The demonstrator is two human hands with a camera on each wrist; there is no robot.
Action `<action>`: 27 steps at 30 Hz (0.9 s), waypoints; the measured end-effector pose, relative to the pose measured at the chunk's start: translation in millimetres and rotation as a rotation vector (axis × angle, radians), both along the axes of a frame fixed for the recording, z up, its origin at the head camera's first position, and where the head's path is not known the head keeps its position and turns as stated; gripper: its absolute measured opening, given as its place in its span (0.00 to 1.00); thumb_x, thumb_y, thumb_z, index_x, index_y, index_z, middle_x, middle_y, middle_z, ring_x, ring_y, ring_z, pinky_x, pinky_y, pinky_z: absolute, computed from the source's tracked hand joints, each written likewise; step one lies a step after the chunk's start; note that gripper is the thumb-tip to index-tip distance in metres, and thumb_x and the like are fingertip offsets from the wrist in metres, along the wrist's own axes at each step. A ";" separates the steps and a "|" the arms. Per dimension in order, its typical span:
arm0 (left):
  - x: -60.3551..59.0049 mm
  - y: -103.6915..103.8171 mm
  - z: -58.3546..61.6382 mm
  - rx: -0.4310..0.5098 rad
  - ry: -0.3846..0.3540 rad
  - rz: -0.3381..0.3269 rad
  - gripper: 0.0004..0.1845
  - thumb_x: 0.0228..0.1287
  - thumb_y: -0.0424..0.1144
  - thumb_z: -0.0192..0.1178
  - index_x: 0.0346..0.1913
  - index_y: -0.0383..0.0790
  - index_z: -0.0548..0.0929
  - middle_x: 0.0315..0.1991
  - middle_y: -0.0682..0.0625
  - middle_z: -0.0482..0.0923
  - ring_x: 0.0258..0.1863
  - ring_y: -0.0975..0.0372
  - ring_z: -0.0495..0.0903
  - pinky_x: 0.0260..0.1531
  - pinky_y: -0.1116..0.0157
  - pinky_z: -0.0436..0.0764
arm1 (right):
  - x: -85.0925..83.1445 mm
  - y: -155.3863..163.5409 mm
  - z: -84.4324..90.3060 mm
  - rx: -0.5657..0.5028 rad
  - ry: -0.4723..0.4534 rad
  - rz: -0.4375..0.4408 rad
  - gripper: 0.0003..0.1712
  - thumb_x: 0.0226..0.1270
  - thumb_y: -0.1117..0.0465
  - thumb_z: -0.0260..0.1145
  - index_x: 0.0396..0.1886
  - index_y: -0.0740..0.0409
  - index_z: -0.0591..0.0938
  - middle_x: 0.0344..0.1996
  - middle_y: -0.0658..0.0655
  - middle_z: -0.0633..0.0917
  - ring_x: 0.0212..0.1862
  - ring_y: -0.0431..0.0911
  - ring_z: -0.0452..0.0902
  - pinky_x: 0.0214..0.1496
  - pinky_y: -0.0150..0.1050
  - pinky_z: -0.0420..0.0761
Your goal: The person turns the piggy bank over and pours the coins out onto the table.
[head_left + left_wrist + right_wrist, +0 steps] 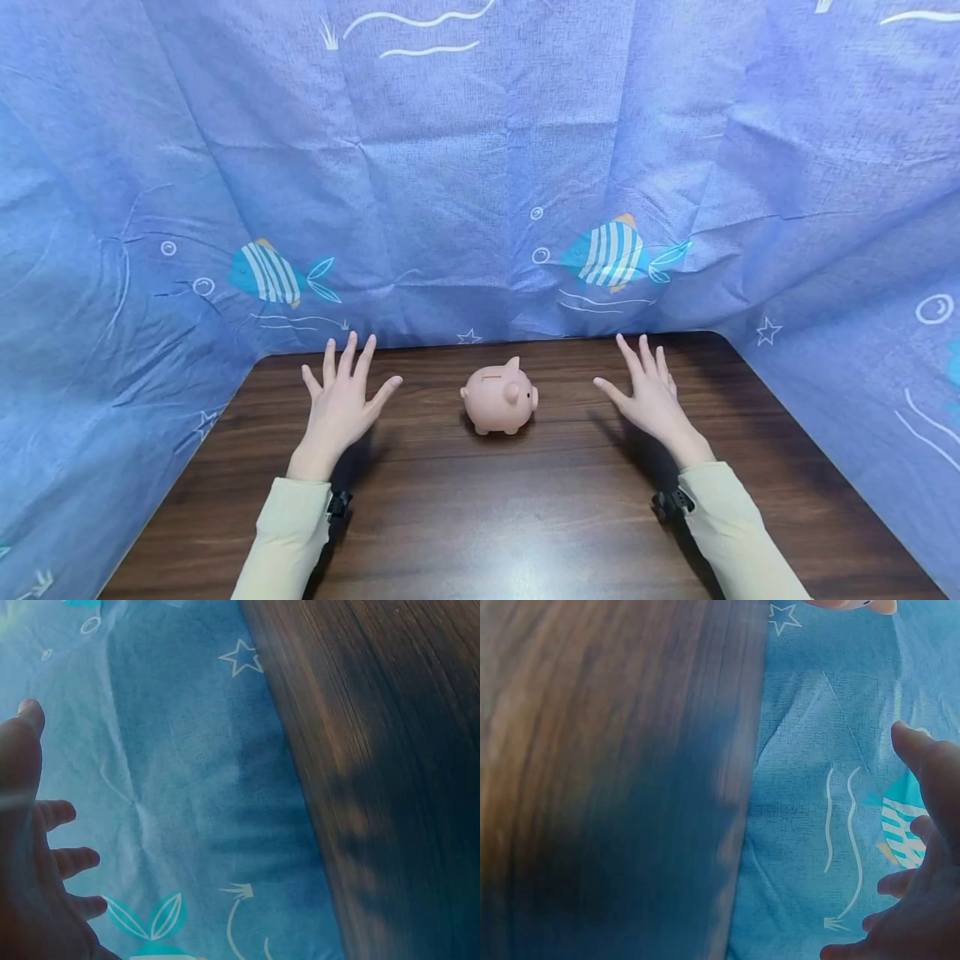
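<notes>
A pink piggy bank (497,402) stands on the dark wooden table, its snout toward the right and a coin slot on its back. To its left, my left hand (339,408) is held over the table with fingers spread, touching nothing. My right hand (654,402) hovers on the other side, fingers extended and thumb toward the piggy bank. Both hands are apart from it. The right wrist view catches a small part of the piggy bank (847,604) at its top edge; the left wrist view shows only hand, table and cloth.
Blue cloth (450,167) printed with fish, stars and waves hangs behind the table and along both sides. The wooden table (480,517) ends at the cloth, with rounded far corners. Dark bands (340,503) sit at both wrists, by the pale sleeves (281,542).
</notes>
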State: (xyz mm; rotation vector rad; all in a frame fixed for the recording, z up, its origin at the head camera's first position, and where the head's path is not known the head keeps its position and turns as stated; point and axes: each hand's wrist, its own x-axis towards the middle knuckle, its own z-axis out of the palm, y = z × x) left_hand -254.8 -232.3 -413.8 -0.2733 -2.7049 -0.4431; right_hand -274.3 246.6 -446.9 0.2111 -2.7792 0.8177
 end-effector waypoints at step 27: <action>-24.7 52.5 -19.6 0.313 -0.222 -0.303 0.46 0.68 0.67 0.56 0.81 0.49 0.55 0.79 0.44 0.53 0.77 0.47 0.54 0.70 0.42 0.59 | -11.0 -63.0 11.6 -0.234 -0.053 0.355 0.55 0.64 0.40 0.72 0.82 0.42 0.51 0.79 0.59 0.56 0.76 0.58 0.54 0.72 0.61 0.61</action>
